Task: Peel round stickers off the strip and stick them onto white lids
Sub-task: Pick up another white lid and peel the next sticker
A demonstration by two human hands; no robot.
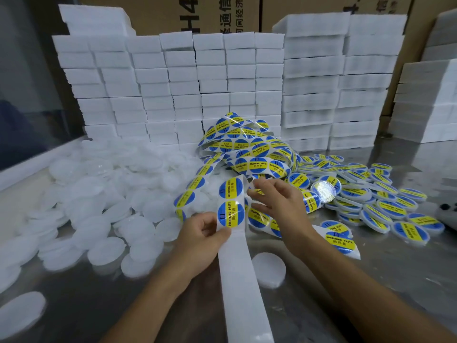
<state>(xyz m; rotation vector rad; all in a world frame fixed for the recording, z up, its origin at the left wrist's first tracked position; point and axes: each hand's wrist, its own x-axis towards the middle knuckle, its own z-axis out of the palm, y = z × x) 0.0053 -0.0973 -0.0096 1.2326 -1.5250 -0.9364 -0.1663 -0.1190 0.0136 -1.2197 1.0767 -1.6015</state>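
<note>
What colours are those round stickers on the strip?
Round stickers: blue with a yellow band, seen in the head view.

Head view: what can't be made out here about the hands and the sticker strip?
- Right hand: whether its fingertips already hold a sticker; its own fingers hide this.
- Sticker strip: its bare end, cut off by the bottom edge.
- Sticker pile: small print, too small.
- Left hand: pinches the strip, clearly seen.

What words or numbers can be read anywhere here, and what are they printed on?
"SOLDERING PASTE": on each round sticker on the strip, and on the labelled lids.
"助焊膏": small characters under it, clearest on the sticker at the strip's loose end.
"H4": on the cardboard box behind the foam blocks, partly cut off.
"通信" and "间经济": on the same box, partly hidden.
The rest of the print is too blurred to read.
</note>
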